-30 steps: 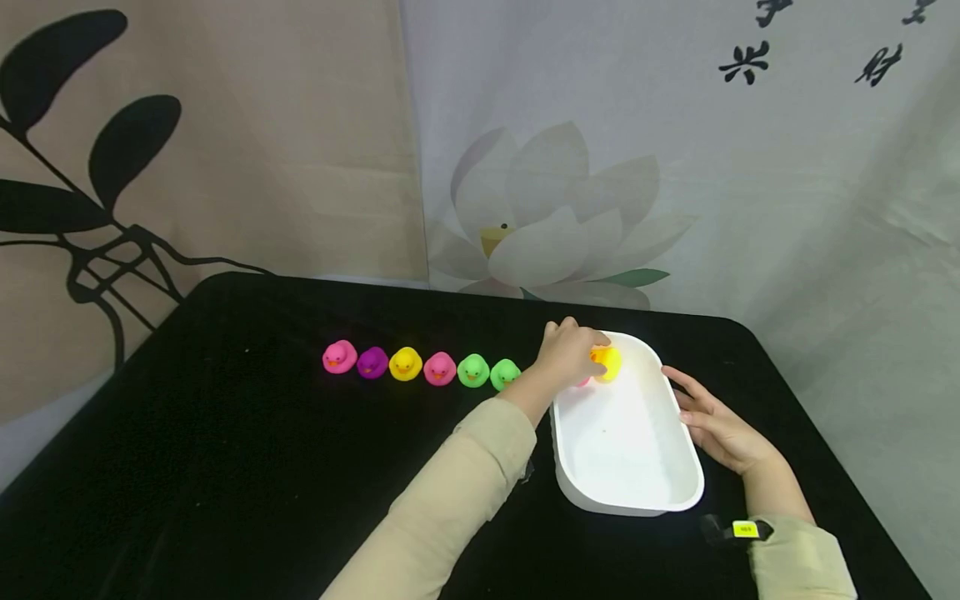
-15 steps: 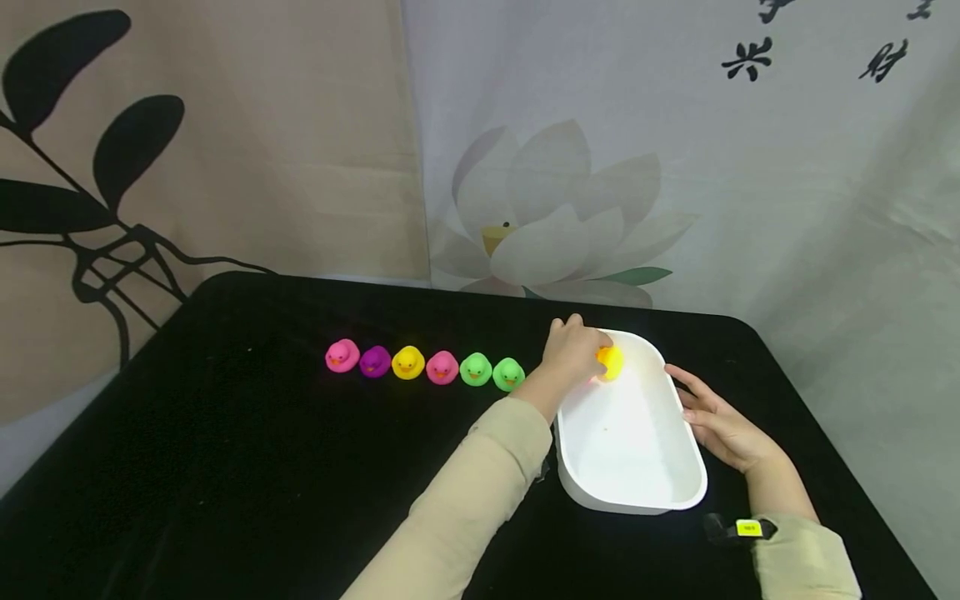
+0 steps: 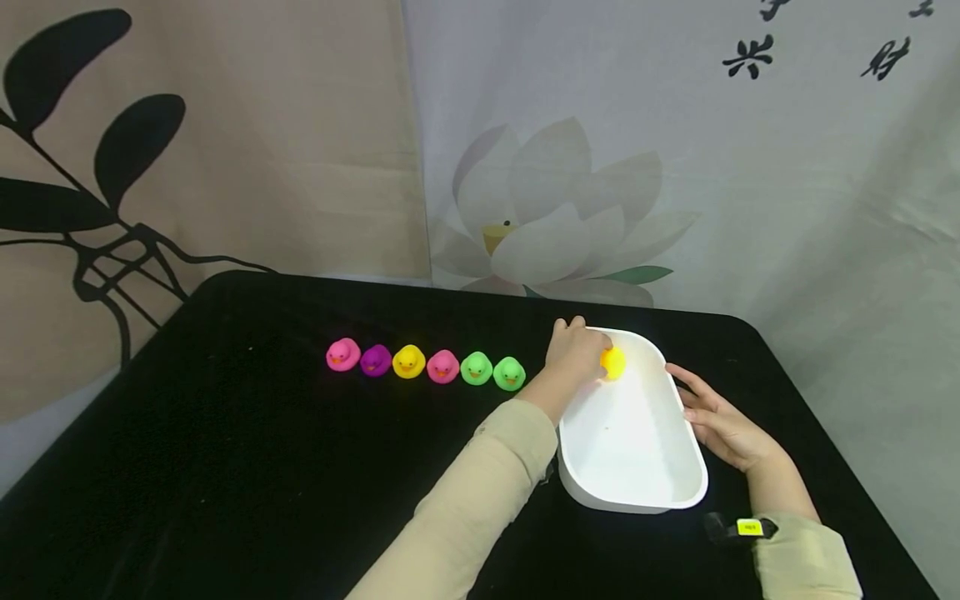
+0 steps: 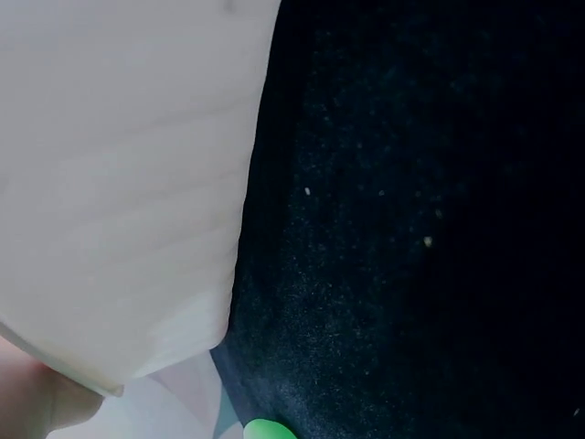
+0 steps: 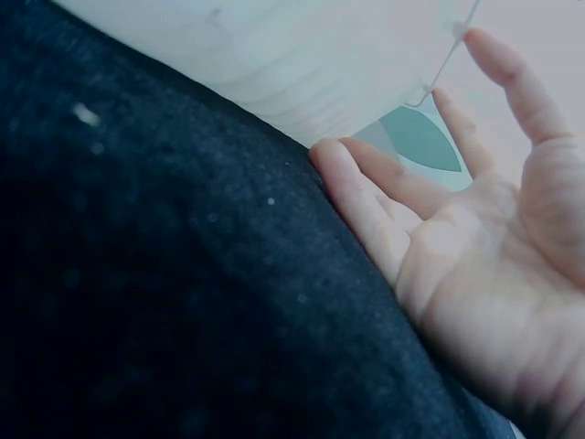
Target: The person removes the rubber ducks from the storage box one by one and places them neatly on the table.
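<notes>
My left hand (image 3: 577,354) reaches over the far left corner of a white tray (image 3: 630,500). Its fingers hold a yellow rubber duck (image 3: 613,363) inside the tray, and the back of the hand hides part of the duck. In the left wrist view, the tray's outer wall (image 4: 128,183) fills the left side, with a bit of the hand at the lower corner. My right hand (image 3: 723,429) rests with extended fingers against the tray's right side. The right wrist view shows those fingertips (image 5: 334,165) touching the tray's wall and rim.
Left of the tray stands a row of rubber ducks on the black table (image 3: 225,467): pink (image 3: 343,355), purple (image 3: 376,361), yellow (image 3: 408,362), pink (image 3: 443,367) and two green ones (image 3: 477,368). A printed cloth (image 3: 555,200) hangs behind the table.
My left hand, still holding the yellow duck, has shifted slightly within the tray. A patch of pink seen under it a second ago is now hidden. The right hand stays at the tray's side.
</notes>
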Tool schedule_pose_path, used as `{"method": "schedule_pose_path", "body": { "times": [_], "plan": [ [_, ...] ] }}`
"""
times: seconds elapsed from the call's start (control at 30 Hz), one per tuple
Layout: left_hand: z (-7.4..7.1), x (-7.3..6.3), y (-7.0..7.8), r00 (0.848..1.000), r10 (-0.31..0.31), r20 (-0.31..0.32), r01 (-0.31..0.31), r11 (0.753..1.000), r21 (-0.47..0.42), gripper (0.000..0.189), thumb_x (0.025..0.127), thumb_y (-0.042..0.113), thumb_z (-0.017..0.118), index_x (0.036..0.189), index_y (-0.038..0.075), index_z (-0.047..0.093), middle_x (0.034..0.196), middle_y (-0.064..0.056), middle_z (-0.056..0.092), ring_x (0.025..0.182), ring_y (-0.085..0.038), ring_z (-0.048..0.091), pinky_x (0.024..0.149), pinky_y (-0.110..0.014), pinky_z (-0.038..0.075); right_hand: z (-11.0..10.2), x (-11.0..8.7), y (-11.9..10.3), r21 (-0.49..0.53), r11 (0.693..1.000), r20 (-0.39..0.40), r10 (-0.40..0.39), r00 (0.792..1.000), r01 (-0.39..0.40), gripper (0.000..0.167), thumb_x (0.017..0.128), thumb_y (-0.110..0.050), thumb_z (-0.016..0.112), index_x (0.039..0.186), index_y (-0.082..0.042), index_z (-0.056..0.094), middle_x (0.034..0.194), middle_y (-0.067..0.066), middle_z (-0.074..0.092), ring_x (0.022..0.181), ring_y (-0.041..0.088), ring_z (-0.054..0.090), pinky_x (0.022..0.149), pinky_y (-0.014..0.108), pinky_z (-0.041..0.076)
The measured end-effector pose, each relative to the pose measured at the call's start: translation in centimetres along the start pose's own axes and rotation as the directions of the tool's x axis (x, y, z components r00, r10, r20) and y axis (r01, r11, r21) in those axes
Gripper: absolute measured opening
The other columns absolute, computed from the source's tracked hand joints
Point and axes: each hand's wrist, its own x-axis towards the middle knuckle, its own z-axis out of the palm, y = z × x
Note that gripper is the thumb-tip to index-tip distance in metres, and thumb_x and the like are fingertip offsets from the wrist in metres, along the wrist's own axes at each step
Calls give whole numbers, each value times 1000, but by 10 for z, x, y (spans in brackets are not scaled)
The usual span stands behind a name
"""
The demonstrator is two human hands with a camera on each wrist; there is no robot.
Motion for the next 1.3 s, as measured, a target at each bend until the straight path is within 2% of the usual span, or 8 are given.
{"method": "schedule_pose_path", "body": {
  "times": [0.63, 1.07, 1.3],
  "plan": [
    [-1, -5, -2, 999, 38, 0, -38, 999, -29, 46, 81, 37, 76, 125, 41, 62, 113, 23, 62, 101, -11, 40, 89, -32, 25, 2, 0, -2, -2, 1000, -10, 14, 1000, -14, 66, 98, 0, 43, 153, -24, 16, 143, -3, 31, 118, 18, 54, 92, 38, 46],
    [-2, -6, -1, 997, 72, 33, -73, 997, 22, 50, 82, 36, 76, 128, 39, 58, 120, 21, 60, 102, -12, 40, 89, -32, 25, 1, -1, 0, -11, 1000, -14, 21, 1000, -21, 66, 98, 0, 43, 153, -25, 15, 142, -4, 33, 117, 17, 55, 91, 37, 46],
    [-4, -8, -1, 996, 80, 28, -81, 996, 24, 49, 82, 36, 76, 128, 39, 58, 121, 21, 60, 102, -12, 40, 89, -32, 25, 1, 0, 0, -19, 1000, -22, 20, 1000, -21, 67, 98, 0, 44, 153, -25, 16, 142, -3, 34, 116, 18, 55, 91, 38, 47]
  ]
}}
